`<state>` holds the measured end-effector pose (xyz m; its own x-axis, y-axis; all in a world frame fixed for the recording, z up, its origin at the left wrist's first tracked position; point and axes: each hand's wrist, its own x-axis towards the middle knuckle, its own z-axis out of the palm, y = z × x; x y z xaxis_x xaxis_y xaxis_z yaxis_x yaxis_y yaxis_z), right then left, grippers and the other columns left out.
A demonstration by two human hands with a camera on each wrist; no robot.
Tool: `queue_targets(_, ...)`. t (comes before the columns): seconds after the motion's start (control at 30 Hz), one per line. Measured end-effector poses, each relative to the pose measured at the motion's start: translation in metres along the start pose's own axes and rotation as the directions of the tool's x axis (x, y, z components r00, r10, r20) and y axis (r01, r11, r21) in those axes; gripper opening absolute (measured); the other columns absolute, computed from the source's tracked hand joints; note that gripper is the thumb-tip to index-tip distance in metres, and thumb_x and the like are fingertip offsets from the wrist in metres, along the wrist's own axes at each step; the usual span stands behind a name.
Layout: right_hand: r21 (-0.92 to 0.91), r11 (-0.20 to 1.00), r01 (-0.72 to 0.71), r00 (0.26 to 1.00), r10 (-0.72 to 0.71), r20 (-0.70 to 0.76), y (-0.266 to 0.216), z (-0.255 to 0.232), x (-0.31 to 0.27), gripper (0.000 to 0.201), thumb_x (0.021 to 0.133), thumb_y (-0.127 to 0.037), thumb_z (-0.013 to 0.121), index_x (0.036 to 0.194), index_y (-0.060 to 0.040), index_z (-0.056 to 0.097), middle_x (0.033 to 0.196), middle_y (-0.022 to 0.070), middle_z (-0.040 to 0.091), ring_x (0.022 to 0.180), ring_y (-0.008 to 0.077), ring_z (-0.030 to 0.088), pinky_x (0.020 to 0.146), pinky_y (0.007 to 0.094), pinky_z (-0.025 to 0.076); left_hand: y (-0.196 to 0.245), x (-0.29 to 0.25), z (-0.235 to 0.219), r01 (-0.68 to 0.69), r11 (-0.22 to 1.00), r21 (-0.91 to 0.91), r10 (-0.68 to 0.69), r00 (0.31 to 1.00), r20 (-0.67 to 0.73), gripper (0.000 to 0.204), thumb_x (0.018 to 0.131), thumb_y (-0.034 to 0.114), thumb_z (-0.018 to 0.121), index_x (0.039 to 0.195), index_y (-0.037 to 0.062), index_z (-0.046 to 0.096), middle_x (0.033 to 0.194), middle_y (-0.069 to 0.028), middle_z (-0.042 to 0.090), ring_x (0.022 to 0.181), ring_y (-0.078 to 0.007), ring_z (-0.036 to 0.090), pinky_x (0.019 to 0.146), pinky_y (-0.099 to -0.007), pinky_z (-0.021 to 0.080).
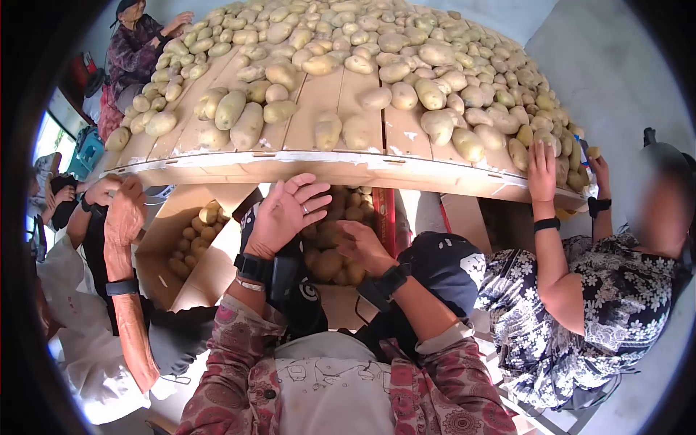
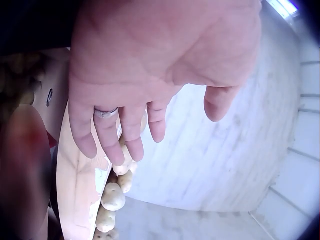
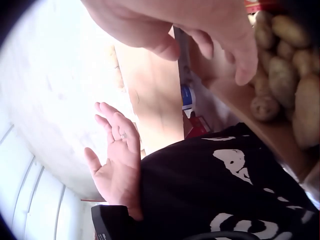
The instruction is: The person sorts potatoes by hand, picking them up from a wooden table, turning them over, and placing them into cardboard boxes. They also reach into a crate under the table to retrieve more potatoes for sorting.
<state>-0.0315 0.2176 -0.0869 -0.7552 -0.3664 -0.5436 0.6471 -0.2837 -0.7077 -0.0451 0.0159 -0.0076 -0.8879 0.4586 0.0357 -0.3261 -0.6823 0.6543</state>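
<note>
My left hand point(image 1: 287, 215), a ring on one finger, is raised palm up just below the table's front edge point(image 1: 312, 161), its fingers spread and holding nothing. In the left wrist view that hand point(image 2: 165, 55) hangs in front of the table edge, with potatoes point(image 2: 113, 197) beyond its fingertips. My right hand point(image 1: 367, 248) is over a box of potatoes point(image 1: 328, 265), fingers loosely extended and nothing in them. The right wrist view shows this hand point(image 3: 195, 30) beside the boxed potatoes point(image 3: 282, 75), apart from them.
Many potatoes point(image 1: 435, 54) cover the back of the table. Another carton of potatoes point(image 1: 196, 243) stands at lower left. People sit at both sides; the one on the right has a hand point(image 1: 541, 172) at the potatoes. Someone else point(image 1: 134, 47) sits at the far left corner.
</note>
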Motion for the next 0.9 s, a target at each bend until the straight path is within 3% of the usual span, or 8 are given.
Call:
queue_targets(0.27, -0.150, 0.979, 0.138, 0.990, -0.131, 0.052, 0.000, 0.001, -0.004, 0.024, 0.091, -0.016, 0.052, 0.112, -0.0035, 0.055, 0.096, 0.0029, 0.060, 0.084, 0.0125, 0.057, 0.071, 0.0247, 0.047, 0.000, -0.006, -0.006, -0.027, 0.998, -0.062, 0.023, 0.998, -0.054, 0.044, 0.093, 0.046, 0.039, 0.109, 0.0065, 0.050, 0.097, -0.0084, 0.057, 0.098, -0.0256, 0.054, 0.090, -0.0409, 0.042)
queue_targets(0.33, -0.300, 0.851, 0.431, 0.898, -0.437, 0.052, -0.008, 0.001, 0.003, 0.017, 0.090, -0.009, 0.054, 0.106, -0.0034, 0.058, 0.097, 0.0016, 0.061, 0.085, 0.0082, 0.058, 0.071, 0.0238, 0.048, 0.004, -0.007, -0.018, 0.009, 0.997, -0.073, 0.001, 0.990, 0.143, 0.036, 0.092, 0.044, 0.042, 0.093, 0.0079, 0.049, 0.077, -0.0026, 0.047, 0.080, -0.0199, 0.050, 0.078, -0.0356, 0.042)
queue_targets(0.43, -0.304, 0.712, 0.633, 0.757, -0.652, 0.048, -0.055, 0.016, -0.002, 0.015, 0.087, -0.002, 0.056, 0.102, -0.0028, 0.059, 0.092, 0.0007, 0.062, 0.081, 0.0066, 0.057, 0.069, 0.0208, 0.047, 0.012, -0.011, -0.006, 0.009, 0.999, -0.035, -0.007, 0.999, 0.050, 0.029, 0.092, 0.038, 0.044, 0.086, 0.0093, 0.046, 0.066, 0.0016, 0.035, 0.067, -0.0153, 0.042, 0.071, -0.0305, 0.039)
queue_targets(0.5, -0.487, 0.466, 0.739, 0.566, -0.821, 0.074, -0.090, 0.026, 0.006, 0.022, 0.086, -0.001, 0.057, 0.107, -0.0027, 0.056, 0.099, 0.0033, 0.060, 0.085, 0.0074, 0.057, 0.071, 0.0204, 0.046, 0.013, -0.012, -0.010, 0.030, 0.998, -0.048, -0.026, 0.997, 0.079, 0.026, 0.092, 0.034, 0.043, 0.090, 0.0092, 0.048, 0.064, 0.0031, 0.033, 0.065, -0.0136, 0.042, 0.071, -0.0287, 0.040)
queue_targets(0.6, -0.806, 0.125, 0.578, 0.435, -0.883, 0.175, -0.142, 0.041, 0.023, 0.046, 0.076, -0.007, 0.065, 0.119, -0.0070, 0.050, 0.118, 0.0167, 0.052, 0.108, 0.0230, 0.053, 0.087, 0.0324, 0.044, 0.015, -0.013, -0.013, 0.032, 0.999, -0.029, -0.029, 0.993, 0.114, 0.026, 0.092, 0.034, 0.043, 0.092, 0.0089, 0.049, 0.063, 0.0034, 0.034, 0.064, -0.0132, 0.042, 0.070, -0.0288, 0.040)
queue_targets(0.67, -0.887, -0.329, 0.323, 0.356, -0.827, 0.436, -0.152, 0.040, 0.050, 0.050, 0.067, -0.009, 0.065, 0.115, -0.0059, 0.052, 0.117, 0.0203, 0.050, 0.105, 0.0351, 0.052, 0.091, 0.0399, 0.043, 0.017, -0.015, -0.009, 0.031, 0.999, -0.020, -0.029, 0.996, 0.085, 0.025, 0.092, 0.034, 0.043, 0.093, 0.0092, 0.048, 0.064, 0.0037, 0.034, 0.063, -0.0131, 0.042, 0.070, -0.0288, 0.040)
queue_targets(0.77, -0.951, -0.192, 0.244, 0.570, -0.765, 0.300, -0.160, 0.046, 0.060, 0.051, 0.066, -0.011, 0.064, 0.115, -0.0057, 0.052, 0.120, 0.0226, 0.047, 0.108, 0.0379, 0.049, 0.096, 0.0412, 0.040, 0.022, -0.015, -0.009, 0.004, 0.999, -0.043, -0.001, 0.998, 0.062, 0.026, 0.092, 0.035, 0.043, 0.094, 0.0090, 0.048, 0.064, 0.0038, 0.035, 0.064, -0.0132, 0.043, 0.071, -0.0293, 0.040)
queue_targets(0.9, -0.936, 0.023, 0.351, 0.603, -0.771, 0.207, -0.173, 0.021, 0.072, 0.055, 0.068, -0.011, 0.066, 0.120, -0.0070, 0.049, 0.118, 0.0197, 0.052, 0.109, 0.0292, 0.051, 0.093, 0.0343, 0.041, 0.027, -0.017, -0.013, -0.021, 0.999, -0.036, 0.022, 0.999, 0.032, 0.029, 0.092, 0.038, 0.044, 0.097, 0.0097, 0.048, 0.067, 0.0031, 0.036, 0.068, -0.0136, 0.043, 0.073, -0.0295, 0.040)
